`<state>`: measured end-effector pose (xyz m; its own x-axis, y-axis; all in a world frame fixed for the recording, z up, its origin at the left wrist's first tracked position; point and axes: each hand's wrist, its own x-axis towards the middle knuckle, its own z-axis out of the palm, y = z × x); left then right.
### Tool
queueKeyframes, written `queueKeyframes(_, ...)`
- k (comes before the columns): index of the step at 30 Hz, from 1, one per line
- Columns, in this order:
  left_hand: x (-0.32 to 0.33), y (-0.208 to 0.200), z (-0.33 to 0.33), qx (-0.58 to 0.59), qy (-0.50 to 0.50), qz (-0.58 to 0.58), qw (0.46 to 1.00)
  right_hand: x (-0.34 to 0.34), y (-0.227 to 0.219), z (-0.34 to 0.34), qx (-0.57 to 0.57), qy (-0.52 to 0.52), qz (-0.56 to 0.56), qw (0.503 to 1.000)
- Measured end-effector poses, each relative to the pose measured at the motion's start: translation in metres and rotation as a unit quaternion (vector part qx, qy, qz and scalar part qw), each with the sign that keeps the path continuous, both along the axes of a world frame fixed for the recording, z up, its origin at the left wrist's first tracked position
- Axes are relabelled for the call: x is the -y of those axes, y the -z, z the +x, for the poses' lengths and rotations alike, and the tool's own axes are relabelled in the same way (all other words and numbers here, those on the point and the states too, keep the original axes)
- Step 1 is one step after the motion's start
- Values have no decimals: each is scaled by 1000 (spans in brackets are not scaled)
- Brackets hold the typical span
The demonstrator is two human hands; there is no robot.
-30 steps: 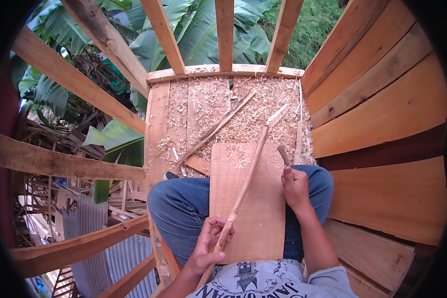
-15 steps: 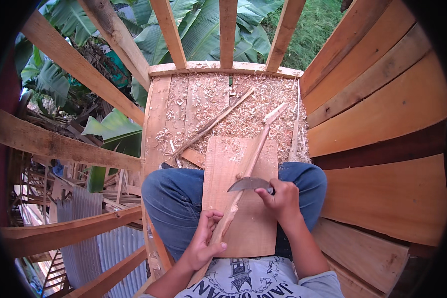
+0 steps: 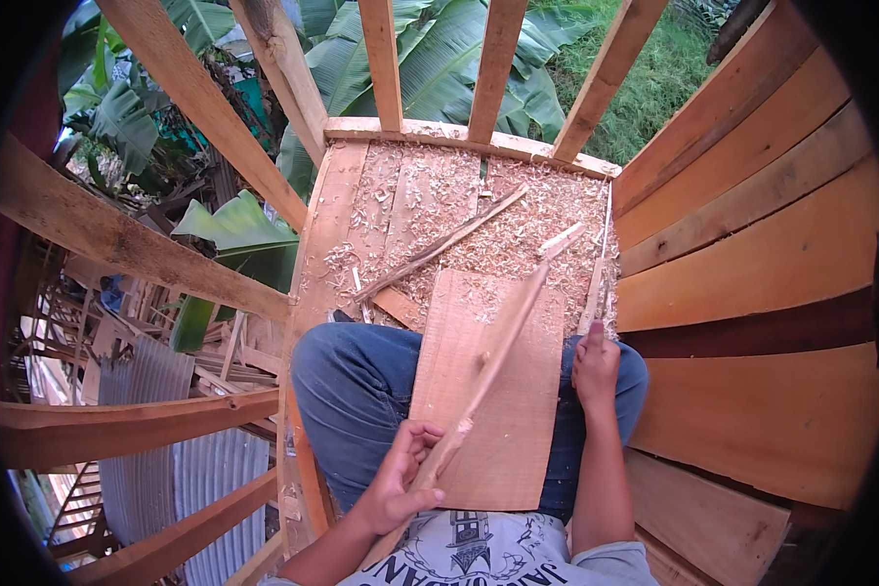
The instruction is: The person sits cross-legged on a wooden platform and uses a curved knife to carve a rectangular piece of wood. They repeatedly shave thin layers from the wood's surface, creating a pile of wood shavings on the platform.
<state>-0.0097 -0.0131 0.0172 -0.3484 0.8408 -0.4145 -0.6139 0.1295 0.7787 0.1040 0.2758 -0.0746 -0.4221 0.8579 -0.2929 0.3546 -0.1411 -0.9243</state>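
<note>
A long, partly whittled wooden stick [image 3: 510, 342] slants from beneath my left forearm to a pale carved tip at the far right. My left hand [image 3: 410, 477] is closed around its lower part, thumb on top. The stick passes over a flat wooden board [image 3: 439, 356] lying across my lap. My right hand [image 3: 596, 373] is raised over my right knee, off the stick, its fingers curled. The knife in that fist is hardly visible; only a narrow dark shape shows above the knuckles.
Wood shavings [image 3: 518, 230] cover much of the plank floor. Another rough stick [image 3: 444, 242] lies there, beside a short wood offcut [image 3: 397, 307]. Wooden slats [image 3: 381, 63] fence the far side, and wide planks [image 3: 752, 288] wall the right. Corrugated metal sheets [image 3: 146, 420] lie below left.
My right hand has swung right, away from the stick to my knee, and the curved knife blade no longer shows across the wood. My left hand keeps its hold. The view has tilted slightly.
</note>
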Motion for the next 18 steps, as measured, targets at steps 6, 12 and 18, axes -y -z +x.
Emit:
queueKeyframes(6, -4, 5, -11, -160, 35, -21, 986, 43, -63, 18, 35, -148, 189, 970)
queueKeyframes(12, -9, 3, -8, -215, 65, -48, 973, 91, -84, 18, 214, -291, 258, 896)
queueKeyframes(18, -10, -4, -11, -229, 85, -60, 968, 47, -64, 4, 277, -236, 374, 853)
